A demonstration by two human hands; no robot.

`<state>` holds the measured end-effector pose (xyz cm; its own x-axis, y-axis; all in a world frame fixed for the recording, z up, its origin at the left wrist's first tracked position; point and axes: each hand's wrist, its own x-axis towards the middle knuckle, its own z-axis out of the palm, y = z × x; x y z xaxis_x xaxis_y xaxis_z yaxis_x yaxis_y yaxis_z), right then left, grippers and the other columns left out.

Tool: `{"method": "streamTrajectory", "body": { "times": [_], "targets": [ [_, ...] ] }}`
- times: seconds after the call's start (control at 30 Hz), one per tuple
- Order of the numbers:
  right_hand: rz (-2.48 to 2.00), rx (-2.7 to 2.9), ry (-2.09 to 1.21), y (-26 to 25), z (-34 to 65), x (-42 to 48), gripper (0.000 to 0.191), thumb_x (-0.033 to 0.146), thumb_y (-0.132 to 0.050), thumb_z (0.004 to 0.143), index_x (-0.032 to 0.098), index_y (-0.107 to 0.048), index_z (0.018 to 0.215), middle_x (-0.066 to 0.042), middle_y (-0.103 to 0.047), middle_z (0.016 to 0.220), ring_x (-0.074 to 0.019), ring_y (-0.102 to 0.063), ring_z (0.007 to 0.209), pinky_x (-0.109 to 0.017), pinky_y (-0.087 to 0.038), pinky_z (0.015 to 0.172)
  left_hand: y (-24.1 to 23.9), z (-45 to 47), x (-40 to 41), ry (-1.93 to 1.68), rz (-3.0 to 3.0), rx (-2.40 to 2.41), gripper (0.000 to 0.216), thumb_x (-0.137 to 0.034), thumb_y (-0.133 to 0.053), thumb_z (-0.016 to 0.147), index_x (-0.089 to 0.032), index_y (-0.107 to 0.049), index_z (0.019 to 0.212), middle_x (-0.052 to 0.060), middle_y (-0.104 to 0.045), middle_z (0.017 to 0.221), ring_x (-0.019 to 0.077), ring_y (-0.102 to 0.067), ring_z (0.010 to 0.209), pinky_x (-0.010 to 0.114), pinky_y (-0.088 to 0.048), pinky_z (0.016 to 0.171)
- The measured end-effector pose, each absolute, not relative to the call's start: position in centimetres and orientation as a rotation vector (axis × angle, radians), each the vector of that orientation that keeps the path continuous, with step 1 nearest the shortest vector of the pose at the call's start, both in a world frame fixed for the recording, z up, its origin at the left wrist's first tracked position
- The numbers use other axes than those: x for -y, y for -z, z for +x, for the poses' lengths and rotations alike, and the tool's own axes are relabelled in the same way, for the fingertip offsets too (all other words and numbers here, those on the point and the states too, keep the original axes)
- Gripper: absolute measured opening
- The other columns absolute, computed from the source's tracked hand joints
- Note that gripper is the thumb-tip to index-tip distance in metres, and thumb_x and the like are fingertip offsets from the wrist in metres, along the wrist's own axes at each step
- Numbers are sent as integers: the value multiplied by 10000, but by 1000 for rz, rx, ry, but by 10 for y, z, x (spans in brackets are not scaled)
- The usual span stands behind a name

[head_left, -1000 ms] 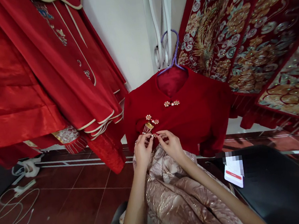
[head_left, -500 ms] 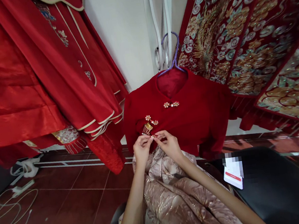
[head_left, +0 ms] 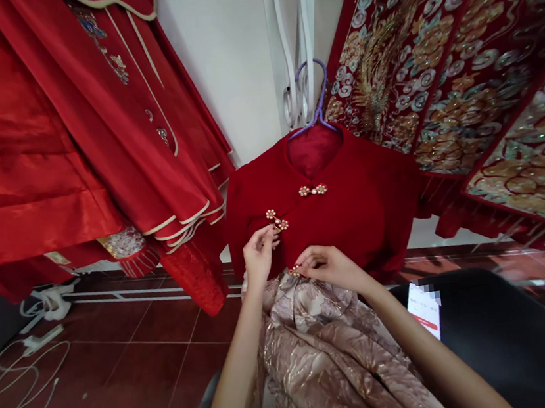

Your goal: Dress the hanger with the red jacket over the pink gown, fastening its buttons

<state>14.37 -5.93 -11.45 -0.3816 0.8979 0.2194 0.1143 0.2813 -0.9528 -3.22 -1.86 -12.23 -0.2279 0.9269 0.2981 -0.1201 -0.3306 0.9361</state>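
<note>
Hanging neckline-up, the red jacket had its long axis running downward; right hand fingers pinched the lower flower clasp; left hand fingers curled nearly together, hold unclear.

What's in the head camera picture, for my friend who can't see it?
A person's right hand touches a flower fastening low on a red top; the left hand is beside another. The top hangs on a purple hanger.

At lower centre, pinches a flower clasp with the right hand, and left of centre holds the left hand close under a pearl clasp on a red jacket.
</note>
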Motion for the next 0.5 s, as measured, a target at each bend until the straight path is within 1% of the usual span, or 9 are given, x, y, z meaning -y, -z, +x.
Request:
{"method": "streamTrajectory", "body": {
  "times": [0.07,0.2,0.27,0.4,0.5],
  "targets": [
    [-901,1716,-1278,107,156,69,191,333,-696,763,172,-682,865,-25,-702,788,-128,-634,702,-264,-510,684,115,-28,13,-1622,1137,-1033,406,-445,-733,709,-146,-711,983,100,-724,1000,179,-680,863,298,-562,755],
    [-919,1628,-1355,102,165,80,254,378,-726,750,172,-668,886,-18,-675,772,-111,-595,657,-247,-479,622,105,-18,12,-1616,1043,-957,392,-421,-728,732,-157,-723,1021,110,-700,1136,175,-669,939,268,-538,778],
    [-928,1607,-1356,102,164,81,273,392,-737,741,171,-663,884,-17,-666,772,-112,-590,660,-251,-472,626,103,-15,14,-1640,1007,-933,376,-409,-736,726,-160,-731,1007,112,-694,1158,173,-668,942,261,-532,770],
    [-949,1590,-1334,102,161,82,283,403,-748,727,170,-665,864,-22,-662,783,-122,-592,692,-263,-465,655,102,-15,14,-1656,982,-986,384,-396,-760,689,-147,-741,980,123,-718,1088,175,-678,894,270,-536,746],
    [-953,1567,-1345,103,160,84,291,411,-740,734,169,-661,874,-26,-663,790,-122,-583,685,-263,-460,638,103,-15,12,-1660,1002,-1023,381,-393,-766,669,-135,-744,949,125,-734,1030,174,-685,855,277,-537,737]
  ]
}}
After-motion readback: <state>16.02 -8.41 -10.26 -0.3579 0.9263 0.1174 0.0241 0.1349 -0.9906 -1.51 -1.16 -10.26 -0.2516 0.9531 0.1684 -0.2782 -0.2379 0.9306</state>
